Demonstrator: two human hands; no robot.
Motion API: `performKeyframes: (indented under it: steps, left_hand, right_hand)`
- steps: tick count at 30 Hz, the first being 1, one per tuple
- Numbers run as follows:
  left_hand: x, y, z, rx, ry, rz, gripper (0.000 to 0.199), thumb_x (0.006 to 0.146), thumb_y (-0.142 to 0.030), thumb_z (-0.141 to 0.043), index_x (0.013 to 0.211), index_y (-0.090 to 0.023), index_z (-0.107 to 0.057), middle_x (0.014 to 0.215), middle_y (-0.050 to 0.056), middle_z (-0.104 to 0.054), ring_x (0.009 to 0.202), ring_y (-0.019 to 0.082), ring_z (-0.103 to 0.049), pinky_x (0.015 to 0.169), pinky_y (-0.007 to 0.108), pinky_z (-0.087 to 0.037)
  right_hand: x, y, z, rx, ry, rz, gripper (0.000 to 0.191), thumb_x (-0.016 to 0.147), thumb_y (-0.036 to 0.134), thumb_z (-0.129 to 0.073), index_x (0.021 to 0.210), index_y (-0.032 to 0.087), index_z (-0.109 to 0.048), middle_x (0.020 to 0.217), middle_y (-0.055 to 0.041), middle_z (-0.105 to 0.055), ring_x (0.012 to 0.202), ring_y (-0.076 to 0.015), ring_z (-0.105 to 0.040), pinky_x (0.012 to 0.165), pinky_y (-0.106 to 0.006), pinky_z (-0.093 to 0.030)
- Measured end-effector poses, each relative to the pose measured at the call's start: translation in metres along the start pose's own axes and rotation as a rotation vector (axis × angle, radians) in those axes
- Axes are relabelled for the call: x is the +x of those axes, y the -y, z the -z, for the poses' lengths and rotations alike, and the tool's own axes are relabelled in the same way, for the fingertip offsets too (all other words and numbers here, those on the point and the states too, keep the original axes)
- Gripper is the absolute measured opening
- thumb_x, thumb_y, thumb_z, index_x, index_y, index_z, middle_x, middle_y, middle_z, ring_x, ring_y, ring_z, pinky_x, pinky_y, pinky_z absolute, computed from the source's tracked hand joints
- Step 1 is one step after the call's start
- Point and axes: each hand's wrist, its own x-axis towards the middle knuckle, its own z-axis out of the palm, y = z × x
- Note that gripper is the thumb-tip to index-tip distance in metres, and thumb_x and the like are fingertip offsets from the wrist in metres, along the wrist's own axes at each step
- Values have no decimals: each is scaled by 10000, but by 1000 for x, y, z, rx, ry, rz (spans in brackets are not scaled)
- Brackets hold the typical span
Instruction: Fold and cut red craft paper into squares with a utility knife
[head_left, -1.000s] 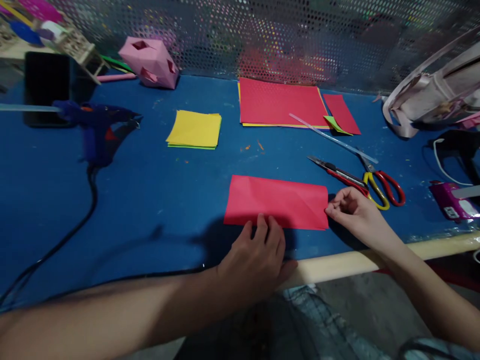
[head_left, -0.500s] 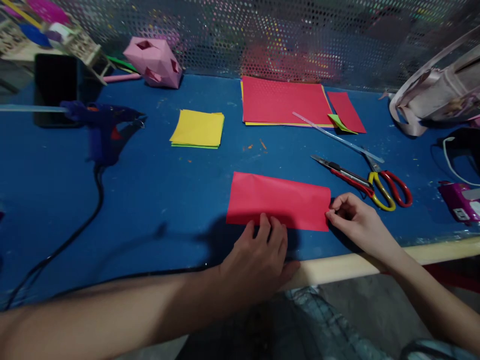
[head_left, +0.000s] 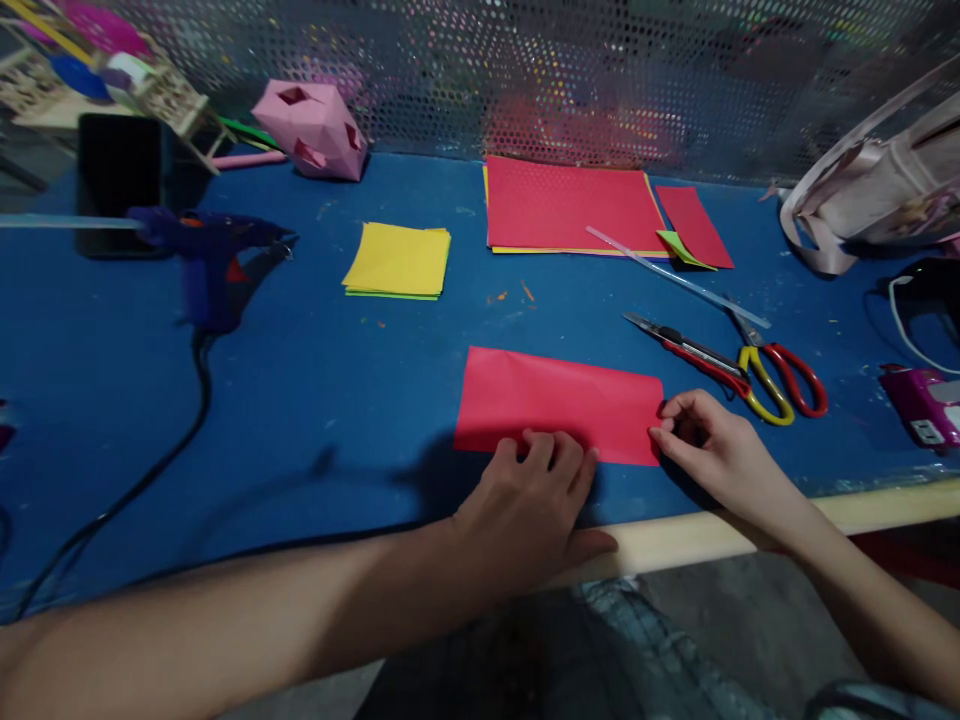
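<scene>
A folded red paper (head_left: 559,400) lies on the blue table, its long side running left to right. My left hand (head_left: 529,500) rests at its lower edge, fingers apart and fingertips on the paper, thumb out near the table's wooden edge. At the paper's right end, my right hand (head_left: 705,435) has thumb and forefinger closed on the short edge. Just beyond that hand lie a red cutter (head_left: 694,355) and scissors (head_left: 780,375) with red and yellow handles.
Yellow square papers (head_left: 397,260), red sheets (head_left: 570,205) and a clear glue stick (head_left: 675,277) lie farther back. A blue glue gun (head_left: 206,260) with its cable, a phone (head_left: 120,170) and a pink paper shape (head_left: 315,130) are at the left. A bag (head_left: 885,190) stands at the right.
My left hand has slid slightly right along the paper's lower edge. My right hand stays at the right end. The whole view has shifted very slightly.
</scene>
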Motion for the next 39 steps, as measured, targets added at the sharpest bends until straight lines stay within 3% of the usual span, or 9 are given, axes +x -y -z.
performKeyframes:
  steps: [3, 6, 9, 14, 18, 22, 29, 33, 39]
  left_hand:
    - [1, -1, -1, -20, 35, -2, 723, 900, -709, -350, 1249, -133, -613, 1090, 162, -651, 913, 313, -605, 666, 402, -493]
    - [2, -2, -2, -61, 59, 10, 682, 926, -657, -364, 1253, -107, -601, 1144, 190, -635, 938, 314, -603, 687, 405, -495]
    - [3, -1, -1, -107, 77, 8, 603, 940, -616, -383, 1204, -130, -624, 1143, 188, -635, 960, 318, -602, 709, 410, -495]
    - [4, 1, 2, -106, 124, -17, 647, 909, -669, -399, 1151, -123, -647, 988, 152, -643, 886, 298, -600, 692, 415, -496]
    - [3, 1, 1, -78, 104, -12, 680, 923, -671, -350, 1218, -121, -621, 986, 154, -637, 860, 296, -596, 644, 409, -492]
    - [2, -1, -3, -70, 83, -11, 695, 912, -683, -361, 1222, -118, -623, 1025, 161, -640, 879, 303, -601, 657, 409, -497]
    - [1, -4, -7, -41, 40, -12, 704, 914, -679, -354, 1230, -105, -612, 1015, 173, -644, 915, 338, -612, 658, 429, -504]
    - [1, -4, -6, -52, 27, -16, 685, 913, -671, -372, 1209, -106, -621, 1004, 169, -646, 919, 335, -615, 663, 424, -511]
    - [3, -3, -4, -80, 60, -22, 678, 916, -653, -390, 1195, -81, -624, 1003, 189, -653, 932, 350, -624, 669, 433, -522]
  right_hand:
    - [1, 18, 3, -79, -15, 254, 193, 932, 349, -532, 1057, 216, -594, 979, -85, -684, 902, -219, -646, 793, -363, -528]
    - [8, 38, -7, -20, 359, 538, 486, 960, 419, -459, 1383, 180, -467, 1359, -160, -566, 1282, -272, -508, 1014, -442, -460]
    - [22, 43, -25, -27, 635, 532, 760, 936, 539, -460, 1524, 102, -256, 1551, -210, -326, 1438, -317, -297, 1123, -505, -350]
    - [30, 12, -30, -191, 552, 490, 791, 968, 597, -331, 1542, 74, -180, 1603, -186, -161, 1488, -285, -113, 1190, -527, -201]
    - [17, -14, -13, -361, 433, 506, 792, 958, 568, -406, 1554, 116, -147, 1601, -169, -178, 1482, -293, -132, 1174, -537, -245]
    - [9, -15, 6, -365, 374, 572, 735, 973, 481, -437, 1564, 180, -120, 1591, -143, -238, 1469, -276, -205, 1150, -513, -317]
    - [37, 1, 0, -289, 448, 812, 517, 982, 282, -429, 1473, 122, -391, 1511, -143, -412, 1446, -215, -284, 1178, -454, -274]
    - [59, 6, -22, -266, 612, 886, 566, 955, 280, -408, 1467, 39, -370, 1547, -175, -324, 1471, -203, -192, 1195, -431, -217]
    - [82, 23, -31, -81, 706, 903, 572, 976, 310, -363, 1474, 28, -349, 1562, -191, -286, 1481, -177, -140, 1204, -420, -181]
